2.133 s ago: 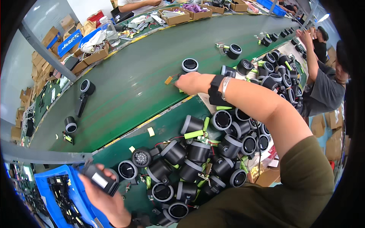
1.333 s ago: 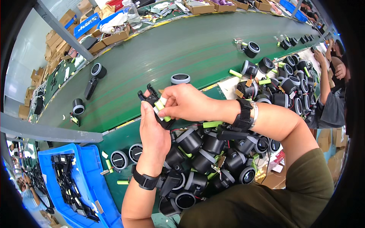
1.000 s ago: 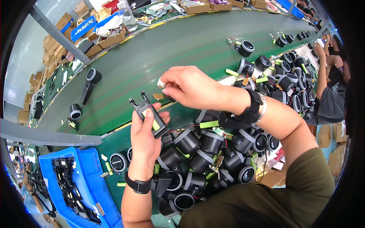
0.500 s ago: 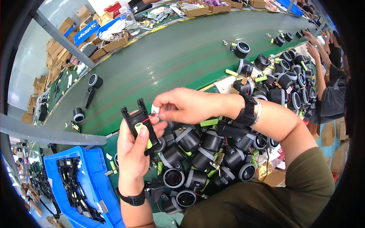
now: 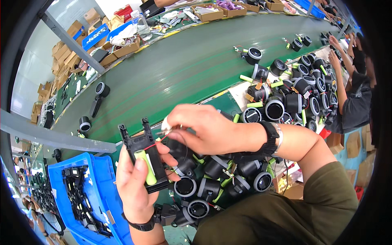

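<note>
While a blue bin [image 5: 101, 179] stands near left, right of it the left hand [image 5: 132, 185] grips the black housing [image 5: 141, 142], 1 green cell [image 5: 149, 174] already inside; the right hand [image 5: 204, 128] pinches the red wire [image 5: 157, 143]. Judged part-done: wire untucked, housing uncovered.

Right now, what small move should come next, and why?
Probably the right hand should ease the red wire down into the black housing: the left hand holds the housing with the green cell in it, while the wire stretches out past its edge to the right hand.
</note>
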Motion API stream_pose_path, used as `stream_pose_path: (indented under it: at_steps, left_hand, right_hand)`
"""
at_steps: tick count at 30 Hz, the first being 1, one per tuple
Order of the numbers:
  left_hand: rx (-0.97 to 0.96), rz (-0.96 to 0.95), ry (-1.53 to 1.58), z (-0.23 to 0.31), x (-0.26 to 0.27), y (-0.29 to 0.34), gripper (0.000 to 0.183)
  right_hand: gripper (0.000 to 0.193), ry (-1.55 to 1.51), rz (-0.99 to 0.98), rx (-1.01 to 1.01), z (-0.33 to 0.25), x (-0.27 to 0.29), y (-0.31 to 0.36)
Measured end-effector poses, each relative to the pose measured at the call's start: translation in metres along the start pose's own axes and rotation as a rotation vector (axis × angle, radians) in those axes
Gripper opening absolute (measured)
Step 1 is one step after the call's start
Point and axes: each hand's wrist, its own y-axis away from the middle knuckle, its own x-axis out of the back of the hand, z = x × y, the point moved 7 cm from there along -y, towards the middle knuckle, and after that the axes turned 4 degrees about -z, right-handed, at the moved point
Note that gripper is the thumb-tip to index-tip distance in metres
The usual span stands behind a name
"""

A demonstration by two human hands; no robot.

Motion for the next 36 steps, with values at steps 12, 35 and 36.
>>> stream_pose_path:
  at_steps: [12,35,36]
  left_hand:
    - [0.079,0.063,-0.333,-0.015,-0.015,0.004,0.029]
    - [0.113,0.089,-0.390,-0.017,-0.021,0.005,0.035]
    - [0.108,0.078,-0.403,-0.017,-0.021,0.004,0.035]
  right_hand:
    - [0.016,0.072,0.165,0.123,-0.028,0.022,0.002]
    - [0.007,-0.358,0.143,-0.127,-0.006,0.017,0.011]
    - [0.007,-0.358,0.143,-0.127,-0.006,0.017,0.011]
